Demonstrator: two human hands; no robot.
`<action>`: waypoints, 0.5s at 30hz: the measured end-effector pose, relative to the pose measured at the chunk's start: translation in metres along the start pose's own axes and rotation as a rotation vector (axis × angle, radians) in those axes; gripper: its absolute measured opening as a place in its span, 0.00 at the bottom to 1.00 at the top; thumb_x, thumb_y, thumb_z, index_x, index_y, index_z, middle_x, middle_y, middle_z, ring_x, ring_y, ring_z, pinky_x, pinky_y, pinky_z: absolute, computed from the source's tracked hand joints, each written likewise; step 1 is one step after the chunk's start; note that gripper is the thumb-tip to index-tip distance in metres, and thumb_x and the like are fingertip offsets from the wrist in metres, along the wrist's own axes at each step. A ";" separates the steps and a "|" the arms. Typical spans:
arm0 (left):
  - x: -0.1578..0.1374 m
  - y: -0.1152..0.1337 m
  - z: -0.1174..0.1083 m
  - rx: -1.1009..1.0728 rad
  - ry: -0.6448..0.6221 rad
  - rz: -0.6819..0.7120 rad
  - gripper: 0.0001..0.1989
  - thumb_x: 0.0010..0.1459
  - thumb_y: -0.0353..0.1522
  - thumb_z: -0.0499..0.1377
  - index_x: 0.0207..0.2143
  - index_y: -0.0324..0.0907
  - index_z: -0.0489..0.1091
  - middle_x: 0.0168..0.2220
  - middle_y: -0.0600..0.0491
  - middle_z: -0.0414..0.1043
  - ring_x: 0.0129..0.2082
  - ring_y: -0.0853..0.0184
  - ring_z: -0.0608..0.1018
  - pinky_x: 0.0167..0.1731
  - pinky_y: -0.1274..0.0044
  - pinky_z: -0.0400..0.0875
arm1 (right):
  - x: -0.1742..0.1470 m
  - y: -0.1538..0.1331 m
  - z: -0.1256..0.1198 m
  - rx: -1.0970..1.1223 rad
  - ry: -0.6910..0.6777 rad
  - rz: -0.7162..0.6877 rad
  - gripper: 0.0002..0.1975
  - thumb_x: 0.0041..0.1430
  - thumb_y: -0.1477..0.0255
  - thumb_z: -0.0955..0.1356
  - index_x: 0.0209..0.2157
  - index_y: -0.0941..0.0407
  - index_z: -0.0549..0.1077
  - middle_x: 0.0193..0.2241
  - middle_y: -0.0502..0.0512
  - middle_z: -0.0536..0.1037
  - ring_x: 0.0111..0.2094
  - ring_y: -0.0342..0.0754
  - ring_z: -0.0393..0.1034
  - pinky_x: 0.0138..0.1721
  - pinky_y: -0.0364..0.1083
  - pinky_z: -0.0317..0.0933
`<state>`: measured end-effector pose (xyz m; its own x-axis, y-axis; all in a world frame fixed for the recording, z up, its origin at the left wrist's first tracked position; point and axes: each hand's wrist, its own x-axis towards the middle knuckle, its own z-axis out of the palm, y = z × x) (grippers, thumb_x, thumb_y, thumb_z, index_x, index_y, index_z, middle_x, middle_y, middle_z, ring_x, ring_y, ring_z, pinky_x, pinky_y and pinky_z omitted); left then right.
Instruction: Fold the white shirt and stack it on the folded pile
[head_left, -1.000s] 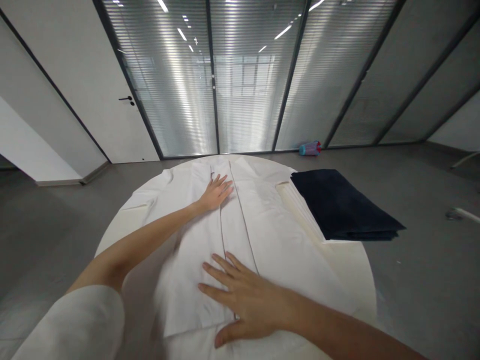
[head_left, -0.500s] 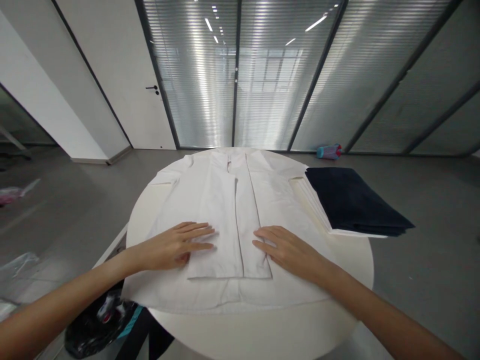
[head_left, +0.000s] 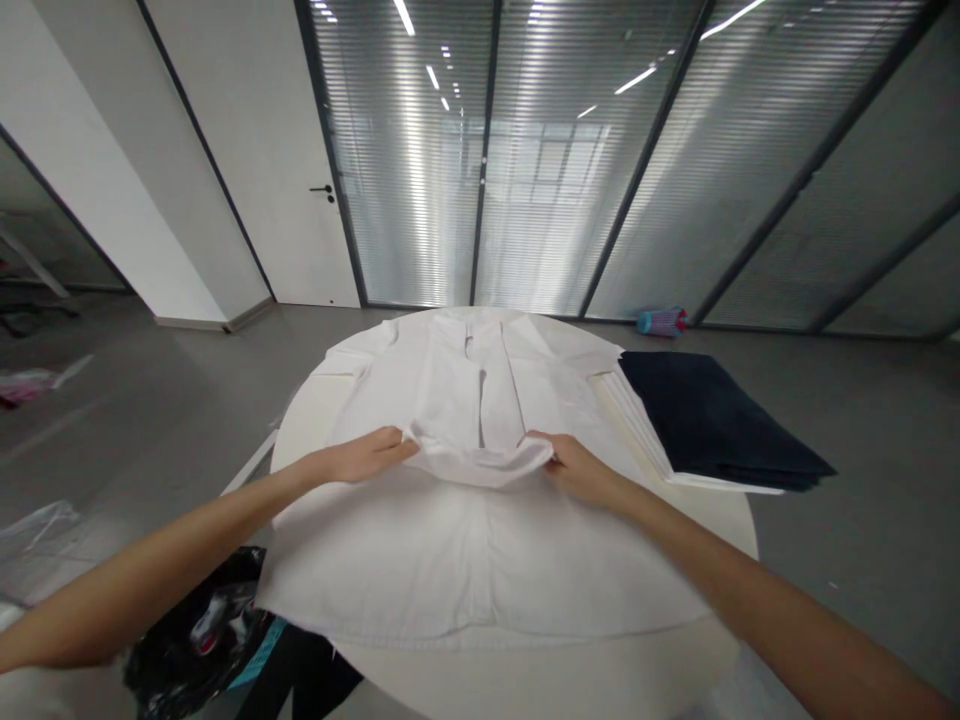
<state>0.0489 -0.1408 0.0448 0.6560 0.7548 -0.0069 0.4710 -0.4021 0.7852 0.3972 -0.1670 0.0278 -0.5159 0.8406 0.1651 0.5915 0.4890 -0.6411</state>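
Note:
A white garment with short sleeves lies spread over a round white table. On its middle lies a narrower layer of white cloth, its near end lifted and curled up between my hands. My left hand pinches the left corner of that end. The right corner is pinched by my right hand, fingertips partly hidden by the cloth. Beyond the hands, the rest of the layer lies flat with a dark gap down its middle.
A stack of folded dark navy cloth on white folded cloth sits at the table's right, overhanging the edge. A black plastic bag stands below left. A blue and pink item lies on the floor by the glass wall.
Both hands were lying flat, fingers spread, on the narrow layer. They have now closed on its near corners and raised that end away from me, baring more of the garment below.

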 end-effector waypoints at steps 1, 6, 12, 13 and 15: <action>0.012 -0.003 -0.005 -0.130 0.020 -0.100 0.29 0.62 0.56 0.52 0.32 0.39 0.75 0.34 0.47 0.78 0.38 0.59 0.79 0.42 0.70 0.74 | 0.012 0.003 0.000 0.086 0.029 0.083 0.11 0.64 0.74 0.62 0.36 0.56 0.76 0.31 0.54 0.81 0.35 0.49 0.75 0.39 0.46 0.68; 0.066 -0.028 -0.021 -0.650 -0.107 -0.490 0.33 0.55 0.59 0.58 0.35 0.36 0.73 0.29 0.45 0.76 0.26 0.62 0.78 0.29 0.72 0.74 | 0.056 0.016 0.005 0.237 0.071 0.575 0.14 0.70 0.71 0.59 0.31 0.57 0.69 0.11 0.44 0.66 0.11 0.41 0.57 0.15 0.39 0.51; 0.084 -0.046 -0.020 -0.658 -0.020 -0.605 0.32 0.53 0.60 0.60 0.31 0.37 0.71 0.24 0.47 0.75 0.21 0.64 0.77 0.23 0.75 0.71 | 0.071 0.015 0.003 0.186 0.109 0.665 0.13 0.70 0.72 0.58 0.33 0.57 0.69 0.08 0.43 0.63 0.10 0.42 0.59 0.13 0.38 0.49; 0.085 -0.046 -0.019 -0.647 0.005 -0.599 0.32 0.53 0.60 0.60 0.31 0.37 0.70 0.23 0.47 0.75 0.21 0.65 0.76 0.23 0.75 0.71 | 0.073 0.015 0.003 0.174 0.107 0.680 0.12 0.70 0.72 0.58 0.34 0.58 0.69 0.09 0.44 0.64 0.10 0.43 0.61 0.13 0.39 0.52; 0.087 -0.044 -0.019 -0.619 0.062 -0.575 0.30 0.53 0.58 0.61 0.33 0.37 0.70 0.25 0.48 0.75 0.22 0.65 0.76 0.23 0.75 0.71 | 0.074 0.016 0.000 0.146 0.095 0.715 0.11 0.68 0.74 0.59 0.37 0.60 0.71 0.10 0.47 0.67 0.12 0.46 0.65 0.16 0.41 0.58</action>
<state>0.0734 -0.0477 0.0215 0.3715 0.7892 -0.4890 0.3019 0.3954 0.8675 0.3681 -0.0971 0.0298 0.0249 0.9623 -0.2707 0.6716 -0.2167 -0.7085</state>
